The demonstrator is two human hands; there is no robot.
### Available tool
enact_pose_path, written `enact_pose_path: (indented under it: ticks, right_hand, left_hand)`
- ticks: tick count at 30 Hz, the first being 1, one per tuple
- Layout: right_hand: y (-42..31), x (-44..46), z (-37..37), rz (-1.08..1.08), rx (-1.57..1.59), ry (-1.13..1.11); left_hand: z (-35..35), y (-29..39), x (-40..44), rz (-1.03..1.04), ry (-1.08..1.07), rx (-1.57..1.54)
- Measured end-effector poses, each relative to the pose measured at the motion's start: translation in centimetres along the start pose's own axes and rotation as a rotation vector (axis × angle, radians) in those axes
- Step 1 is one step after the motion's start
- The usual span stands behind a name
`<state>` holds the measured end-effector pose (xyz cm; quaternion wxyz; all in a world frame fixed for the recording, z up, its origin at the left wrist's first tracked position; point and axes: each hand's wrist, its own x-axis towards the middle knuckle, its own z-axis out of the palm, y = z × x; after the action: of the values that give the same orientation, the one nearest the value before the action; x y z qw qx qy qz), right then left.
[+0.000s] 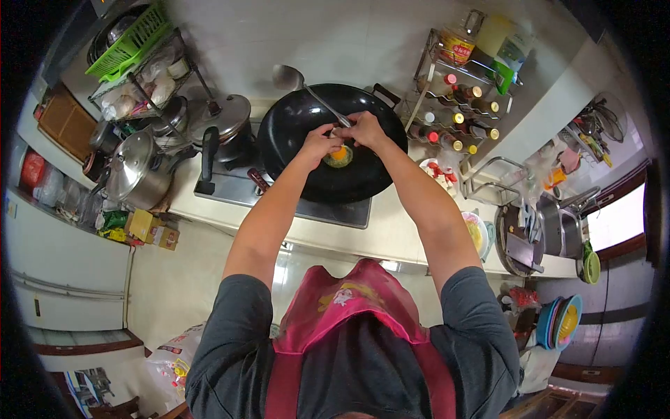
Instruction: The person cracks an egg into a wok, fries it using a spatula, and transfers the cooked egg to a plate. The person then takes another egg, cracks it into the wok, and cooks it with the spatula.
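A large black wok point(289, 129) sits on the stove, and both hands meet above it. My left hand point(321, 145) is closed with its fingertips pinching a pale eggshell point(340, 133), mostly hidden by the fingers. My right hand point(364, 130) is closed too, touching the shell; the end of a metal ladle point(317, 98) runs into its fingers. The ladle's bowl points away, over the wok's far left rim. Just below the fingertips, a raw egg point(340, 157) shows an orange yolk and clear white in the wok.
A pressure cooker point(134, 167) and a lidded pot point(222, 122) stand left of the wok. A rack of bottles point(460, 112) is at the right. Plates of cut food point(477, 234), a cleaver point(520, 250) on a round board, and a sink point(571, 230) lie further right.
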<state>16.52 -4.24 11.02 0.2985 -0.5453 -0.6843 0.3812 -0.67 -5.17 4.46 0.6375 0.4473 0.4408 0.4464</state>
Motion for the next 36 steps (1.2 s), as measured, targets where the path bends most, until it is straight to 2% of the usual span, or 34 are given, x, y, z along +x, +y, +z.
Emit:
enact_pose_path:
  ticks: [6,9,16,18,22,24,25,26,30,33,34,36]
  right_hand:
    - [-2.1,-1.3,0.2,0.013,0.099,0.071]
    - [-1.7,-1.1,0.1,0.052,0.153,0.078]
    - [-2.1,-3.6,-0.6,0.129,0.624,0.084]
    - [-2.6,-5.2,-1.7,0.192,0.802,0.088]
    - [-2.2,-10.0,-5.4,0.172,0.91,0.08]
    - [-0.8,-13.7,-8.1,0.218,1.077,-0.02]
    - [0.1,-16.5,-10.0,0.187,1.102,-0.021]
    - [0.8,-19.2,-11.6,0.154,1.127,-0.037]
    - [6.2,-31.1,-21.4,0.119,1.171,0.078]
    - [13.4,-40.2,-30.8,0.112,1.193,0.253]
    - [16.4,-42.4,-34.9,0.111,1.152,0.323]
    - [23.2,-46.6,-41.0,0.105,1.1,0.516]
  left_hand:
    - [0.0,0.0,-1.1,0.004,-0.035,-0.308]
    - [0.0,-0.2,-1.4,0.003,-0.016,-0.349]
    - [0.2,-0.8,-1.8,0.04,0.043,-0.569]
    - [0.0,-1.3,-1.2,0.132,0.074,-0.712]
    - [2.4,0.1,-3.4,0.217,-0.007,-0.697]
    - [4.7,0.1,-4.6,0.232,-0.003,-0.68]
    - [6.8,0.5,-5.8,0.24,0.018,-0.672]
    - [9.9,1.2,-7.6,0.173,0.137,-0.69]
    - [21.0,-0.9,-10.4,0.189,-0.022,-0.6]
    - [33.4,-4.0,-10.7,0.154,-0.063,-0.478]
    - [37.4,-5.8,-9.5,0.171,-0.172,-0.469]
    - [47.1,-8.6,-8.0,0.068,-0.246,-0.47]
